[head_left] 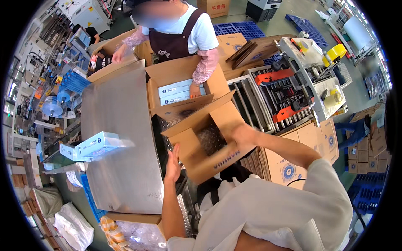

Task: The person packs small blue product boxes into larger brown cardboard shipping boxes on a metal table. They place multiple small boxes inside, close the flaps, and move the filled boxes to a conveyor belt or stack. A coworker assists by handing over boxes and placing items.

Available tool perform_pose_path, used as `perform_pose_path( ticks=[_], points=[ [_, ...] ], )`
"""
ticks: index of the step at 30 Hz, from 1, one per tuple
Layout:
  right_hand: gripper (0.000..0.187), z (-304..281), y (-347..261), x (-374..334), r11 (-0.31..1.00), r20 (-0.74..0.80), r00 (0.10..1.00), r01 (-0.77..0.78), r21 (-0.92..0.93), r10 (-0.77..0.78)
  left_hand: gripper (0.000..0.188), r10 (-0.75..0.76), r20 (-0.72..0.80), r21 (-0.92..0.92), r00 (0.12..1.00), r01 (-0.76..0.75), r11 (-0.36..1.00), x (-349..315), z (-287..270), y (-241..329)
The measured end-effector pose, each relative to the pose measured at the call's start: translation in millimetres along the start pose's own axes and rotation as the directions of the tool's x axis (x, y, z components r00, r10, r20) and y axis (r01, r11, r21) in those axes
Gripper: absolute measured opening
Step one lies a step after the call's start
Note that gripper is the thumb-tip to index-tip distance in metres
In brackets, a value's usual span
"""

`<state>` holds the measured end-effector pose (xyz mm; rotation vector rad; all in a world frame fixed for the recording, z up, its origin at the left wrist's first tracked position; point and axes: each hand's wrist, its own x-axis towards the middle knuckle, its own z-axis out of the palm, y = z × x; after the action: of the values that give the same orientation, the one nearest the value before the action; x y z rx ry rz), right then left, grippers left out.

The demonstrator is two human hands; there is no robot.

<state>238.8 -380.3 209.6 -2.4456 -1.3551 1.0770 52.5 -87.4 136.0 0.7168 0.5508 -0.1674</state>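
In front of me a cardboard box (194, 160) is tilted, with its flaps up. Patterned metal plate shows through its open bottom. My left hand (173, 164) lies against the box's left side, fingers stretched out. On the opposite side my right hand (245, 136), slightly blurred, grips the box's edge. Just beyond stands a larger open carton (161, 75) holding several light blue packs (176, 88). A co-worker's hand (195, 90) rests on those packs, while their other hand (119, 54) is over another open carton at the far left.
A steel table (119, 167) stands to my left, with light blue packs (98, 144) at its left edge. A roller conveyor with a taping machine (289, 92) is at the right. Flat cardboard (289, 161) leans beside me. A carton of clear plastic bags (140, 234) sits lower left.
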Motion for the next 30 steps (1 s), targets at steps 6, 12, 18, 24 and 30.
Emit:
perform_pose_path(
  ticks=[6, 12, 18, 24, 30],
  points=[
    [0.079, -78, -17, 38, 0.966, -0.49, 0.851, 0.072, -0.248, -0.189, 0.095, 0.644, 0.068, 0.987, 0.762, -0.147, 0.069, 5, 31, -51],
    [0.065, 37, 48, 20, 0.967, -0.518, 0.84, 0.032, -0.251, -0.162, 0.082, 0.785, -0.342, 0.791, 0.516, -0.293, 0.537, 27, 62, -79],
    [0.074, 88, 184, 73, 0.243, -0.307, 0.776, 0.203, 0.949, 0.55, 0.042, 0.875, -0.221, 0.965, 0.431, 0.229, 0.13, 3, 3, -58],
    [0.061, 247, 192, 108, 0.013, 0.173, 0.85, -0.207, 0.978, 0.498, 0.048, 0.557, -0.639, 0.609, 0.531, -0.093, 0.787, -23, -79, -16],
    [0.042, -19, 117, -83, 0.303, -0.382, 0.789, 0.259, 0.917, 0.481, 0.066, 0.136, -0.411, 0.273, 0.901, -0.021, 0.962, 0, -101, -90]
  ],
)
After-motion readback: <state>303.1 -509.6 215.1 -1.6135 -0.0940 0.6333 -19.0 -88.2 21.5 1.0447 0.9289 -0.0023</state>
